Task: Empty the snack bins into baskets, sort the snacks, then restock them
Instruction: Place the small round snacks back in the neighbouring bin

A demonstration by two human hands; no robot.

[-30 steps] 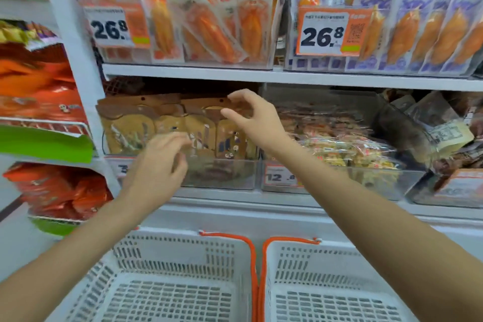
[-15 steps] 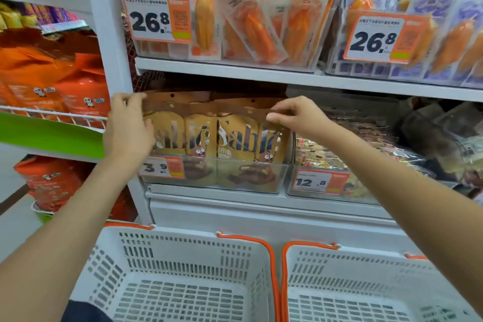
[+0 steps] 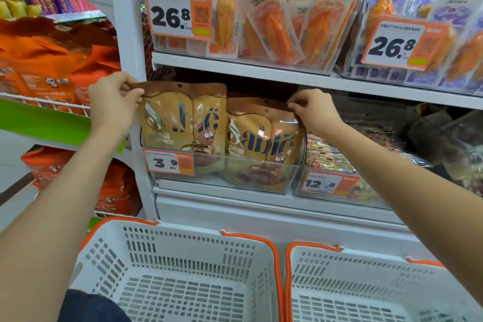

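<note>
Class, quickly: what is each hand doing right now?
Left hand: pinches the top edge of the left Sablé pouch.
Right hand: pinches the top edge of the right Sablé pouch.

Two bare arms, one from the lower left corner of the frame, one from the right edge; left hand [image 3: 112,104] at middle left, right hand [image 3: 313,112] just right of centre, both uncovered; left forearm [image 3: 52,217] bare along all the length in view, broad and soft-edged near the lens, narrowing to the wrist; right forearm [image 3: 405,178] likewise bare, widening toward the right edge; knuckles and finger creases faintly marked on the backs of the hands; nails too small to tell; at bottom left a patch of dark blue fabric [image 3: 91,307], plain, matte, rounded on top; worn clothing, garment not told.
</note>
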